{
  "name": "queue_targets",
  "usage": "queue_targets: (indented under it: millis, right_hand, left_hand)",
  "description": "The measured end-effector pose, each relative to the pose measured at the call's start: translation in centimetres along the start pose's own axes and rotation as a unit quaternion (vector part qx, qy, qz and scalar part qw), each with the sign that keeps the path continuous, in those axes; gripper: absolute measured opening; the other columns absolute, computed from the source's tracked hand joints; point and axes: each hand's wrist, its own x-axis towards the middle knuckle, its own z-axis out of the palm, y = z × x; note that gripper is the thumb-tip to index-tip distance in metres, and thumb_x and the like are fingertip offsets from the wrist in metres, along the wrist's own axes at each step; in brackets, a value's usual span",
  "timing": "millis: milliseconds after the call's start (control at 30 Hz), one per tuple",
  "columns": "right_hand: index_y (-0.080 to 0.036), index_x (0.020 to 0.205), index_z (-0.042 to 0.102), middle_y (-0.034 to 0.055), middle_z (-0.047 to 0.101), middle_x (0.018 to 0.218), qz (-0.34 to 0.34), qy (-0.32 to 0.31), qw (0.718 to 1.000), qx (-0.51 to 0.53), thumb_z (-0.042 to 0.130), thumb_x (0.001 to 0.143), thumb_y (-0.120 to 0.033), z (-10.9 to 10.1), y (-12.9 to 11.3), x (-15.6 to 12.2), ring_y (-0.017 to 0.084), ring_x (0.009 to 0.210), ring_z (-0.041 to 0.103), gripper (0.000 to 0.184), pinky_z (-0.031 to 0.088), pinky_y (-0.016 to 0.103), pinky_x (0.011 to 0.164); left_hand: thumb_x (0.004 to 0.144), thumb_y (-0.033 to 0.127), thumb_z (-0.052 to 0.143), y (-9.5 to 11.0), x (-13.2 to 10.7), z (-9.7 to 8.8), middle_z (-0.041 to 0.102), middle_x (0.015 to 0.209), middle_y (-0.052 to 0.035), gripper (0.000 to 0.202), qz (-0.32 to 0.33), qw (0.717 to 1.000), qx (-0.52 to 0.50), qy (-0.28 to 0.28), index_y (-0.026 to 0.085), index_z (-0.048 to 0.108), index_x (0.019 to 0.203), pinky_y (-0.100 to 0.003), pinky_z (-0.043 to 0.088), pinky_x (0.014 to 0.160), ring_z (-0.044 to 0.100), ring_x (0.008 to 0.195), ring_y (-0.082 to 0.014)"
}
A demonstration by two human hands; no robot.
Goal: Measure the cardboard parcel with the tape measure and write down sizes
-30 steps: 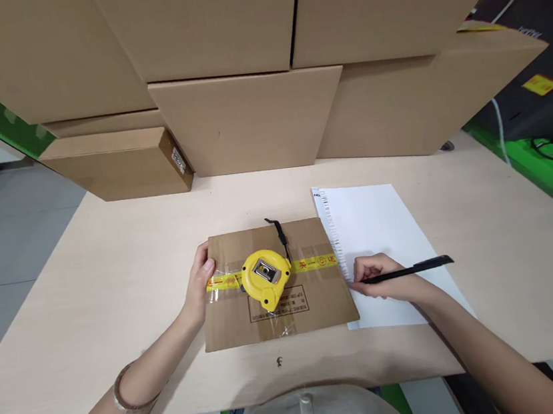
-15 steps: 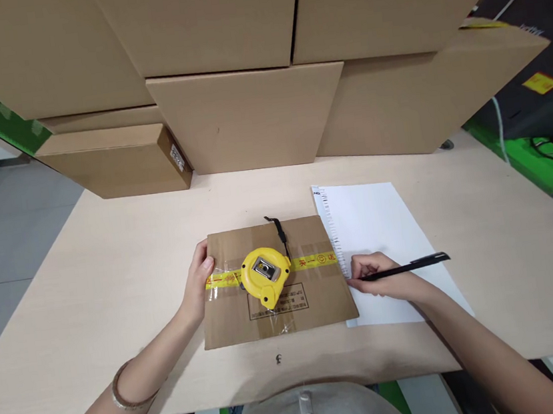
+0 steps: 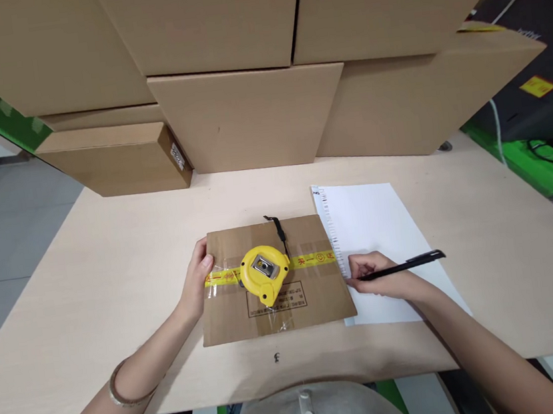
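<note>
A flat cardboard parcel (image 3: pixel 313 300) with a yellow tape strip lies on the table in front of me. A yellow tape measure (image 3: pixel 264 273) with a black wrist strap rests on top of it. My left hand (image 3: pixel 196 282) grips the parcel's left edge, thumb on top. My right hand (image 3: pixel 378 276) is closed round a black pen (image 3: pixel 404 265), whose tip touches the left margin of a white sheet of paper (image 3: pixel 374 222) beside the parcel.
Large cardboard boxes (image 3: pixel 250 119) are stacked along the back of the light wooden table (image 3: pixel 112 267). A smaller box (image 3: pixel 114 160) sits at the back left. Green flooring and dark equipment lie off the table's right side.
Almost nothing has moved. The view has shifted slightly and both hands stay where they were, the pen still at the paper's margin.
</note>
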Motion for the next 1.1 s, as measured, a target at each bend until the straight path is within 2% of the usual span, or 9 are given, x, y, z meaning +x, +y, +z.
queue_targets:
  millis: [233, 400, 633, 867, 1100]
  right_hand:
    - [-0.024, 0.063, 0.039, -0.0064, 0.041, 0.060, -0.006, 0.006, 1.000, 0.003, 0.075, 0.076, -0.030, -0.1, 0.0, 0.1, 0.010, 0.056, 0.036, 0.038, 0.027, 0.025, 0.051]
    - [-0.024, 0.066, 0.047, -0.0053, 0.047, 0.059, 0.007, -0.012, 1.000, 0.008, 0.072, 0.080, -0.036, 0.1, -0.8, -0.1, 0.011, 0.051, 0.040, 0.032, 0.029, 0.025, 0.048]
    - [-0.024, 0.061, 0.038, -0.0063, 0.041, 0.059, -0.001, 0.008, 1.000, 0.005, 0.077, 0.074, -0.030, 0.1, 0.0, 0.0, 0.011, 0.057, 0.036, 0.042, 0.026, 0.025, 0.052]
    - [-0.024, 0.064, 0.047, -0.0058, 0.048, 0.055, 0.019, -0.014, 0.999, 0.021, 0.076, 0.079, -0.039, 0.2, -0.7, -0.1, 0.010, 0.047, 0.041, 0.035, 0.029, 0.025, 0.046]
    - [-0.023, 0.064, 0.046, -0.0056, 0.050, 0.056, 0.030, -0.012, 0.999, 0.021, 0.076, 0.078, -0.035, 0.2, -0.3, -0.1, 0.010, 0.047, 0.043, 0.035, 0.032, 0.025, 0.045]
  left_hand:
    - [0.087, 0.068, 0.066, 0.3, -0.1, 0.2, 0.068, 0.120, -0.0070, 0.055, -0.003, 1.000, 0.009, 0.004, 0.026, 0.064, 0.123, -0.039, 0.051, 0.096, 0.061, 0.121, -0.0342]
    - [0.086, 0.067, 0.067, 0.1, 0.0, 0.0, 0.068, 0.120, -0.0065, 0.055, -0.010, 1.000, -0.001, 0.000, 0.027, 0.064, 0.123, -0.039, 0.051, 0.094, 0.062, 0.116, -0.0333]
    - [0.087, 0.068, 0.065, 0.3, -0.1, 0.1, 0.069, 0.122, -0.0072, 0.056, -0.013, 1.000, 0.012, 0.006, 0.026, 0.064, 0.123, -0.040, 0.052, 0.095, 0.062, 0.120, -0.0344]
    - [0.086, 0.069, 0.067, 0.3, 0.1, 0.0, 0.068, 0.127, -0.0079, 0.057, 0.002, 1.000, 0.014, -0.001, 0.026, 0.065, 0.123, -0.041, 0.049, 0.102, 0.057, 0.130, -0.0363]
    - [0.084, 0.070, 0.068, 0.4, 0.1, 0.0, 0.067, 0.132, -0.0085, 0.060, -0.001, 1.000, 0.012, -0.008, 0.025, 0.065, 0.123, -0.045, 0.045, 0.110, 0.056, 0.132, -0.0380]
